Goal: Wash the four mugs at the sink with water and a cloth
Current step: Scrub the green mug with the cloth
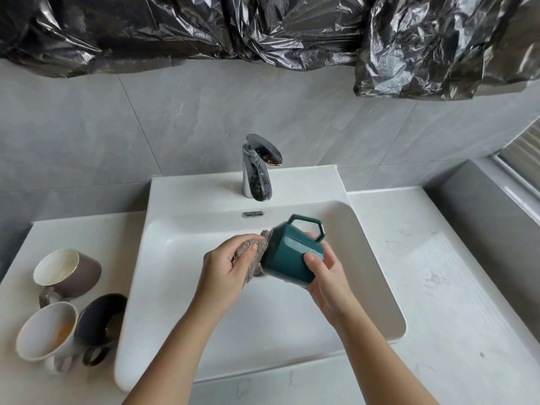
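The right grip point(324, 273) clasps the teal mug point(289, 255), tipped sideways over the sink point(181, 317). The left grip point(228, 267) bunches the cloth point(251, 252) against its mouth at 9 o'clock. Slick glaze could let it slip and chip against the sink. Three other mugs point(70, 273) sit at 8 o'clock.

- One wide-angle camera, worn on my head, looks forward and steeply down over the white sink point(175, 273), which fills the centre of the frame.
- It sits close: my left hand point(228, 267) and right hand point(327, 276) meet mid-frame, forearms entering from the bottom edge.
- The tap point(257, 171) stands upper centre, facing me; grey wall tiles point(87, 127) and black plastic sheeting point(292, 30) span the top.
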The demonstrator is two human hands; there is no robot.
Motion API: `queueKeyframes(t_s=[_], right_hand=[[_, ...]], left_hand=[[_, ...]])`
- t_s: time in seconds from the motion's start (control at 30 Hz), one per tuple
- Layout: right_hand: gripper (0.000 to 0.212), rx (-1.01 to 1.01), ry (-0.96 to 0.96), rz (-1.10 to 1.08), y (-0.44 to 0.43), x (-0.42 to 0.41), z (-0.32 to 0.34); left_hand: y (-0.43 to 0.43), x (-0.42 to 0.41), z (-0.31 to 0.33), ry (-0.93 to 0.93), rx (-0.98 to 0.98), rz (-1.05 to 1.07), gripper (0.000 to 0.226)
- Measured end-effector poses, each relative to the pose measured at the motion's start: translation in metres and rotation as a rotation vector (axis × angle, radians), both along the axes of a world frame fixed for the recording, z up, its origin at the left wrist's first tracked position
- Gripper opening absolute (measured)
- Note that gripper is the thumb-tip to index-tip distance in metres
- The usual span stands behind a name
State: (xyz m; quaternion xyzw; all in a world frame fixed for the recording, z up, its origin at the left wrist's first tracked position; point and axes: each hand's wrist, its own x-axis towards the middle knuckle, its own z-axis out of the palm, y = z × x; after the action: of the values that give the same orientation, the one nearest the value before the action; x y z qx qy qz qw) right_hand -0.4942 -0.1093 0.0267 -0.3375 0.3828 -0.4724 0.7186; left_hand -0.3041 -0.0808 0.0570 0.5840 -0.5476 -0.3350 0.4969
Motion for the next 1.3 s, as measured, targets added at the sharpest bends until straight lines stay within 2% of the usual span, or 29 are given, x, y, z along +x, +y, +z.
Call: queueKeyframes(t_s=[0.1,0.23,0.33,0.47,0.67,0.77,1.0,1.1,1.2,1.3], right_hand=[[0.094,0.016,-0.071,0.013,0.001,-0.001,-0.001],[0.098,0.025,-0.108,0.062,0.006,-0.002,-0.001],[0.102,0.019,-0.128,0.088,0.008,-0.003,-0.001],[0.112,0.046,-0.122,0.123,0.005,0.0,0.001],[0.11,0.075,-0.067,0.213,0.004,0.003,0.001],[0.102,0.043,-0.045,0.229,0.006,0.001,0.003],[0.105,0.002,-0.09,0.176,0.01,0.0,0.007],[0.106,-0.04,-0.072,0.08,0.008,-0.004,0.011],[0.095,-0.078,-0.027,-0.038,0.01,-0.007,0.014],[0.066,-0.162,0.096,-0.179,0.012,-0.019,0.015]], left_hand=[[-0.001,0.003,0.003,-0.118,-0.032,-0.059,0.018],[-0.005,0.007,0.009,-0.281,-0.168,-0.114,0.019],[-0.011,0.012,0.006,-0.377,-0.215,-0.07,0.019],[-0.019,0.011,0.016,-0.215,-0.131,-0.005,0.02],[-0.025,0.017,0.028,-0.247,-0.245,-0.271,0.024],[-0.021,0.018,0.025,-0.173,-0.107,-0.232,0.021],[-0.021,0.006,0.009,0.052,0.185,-0.079,0.023],[-0.013,-0.006,0.0,0.147,0.214,0.025,0.03],[-0.01,-0.023,-0.001,0.237,0.203,0.122,0.025],[-0.007,-0.041,0.007,0.171,0.171,0.181,0.023]])
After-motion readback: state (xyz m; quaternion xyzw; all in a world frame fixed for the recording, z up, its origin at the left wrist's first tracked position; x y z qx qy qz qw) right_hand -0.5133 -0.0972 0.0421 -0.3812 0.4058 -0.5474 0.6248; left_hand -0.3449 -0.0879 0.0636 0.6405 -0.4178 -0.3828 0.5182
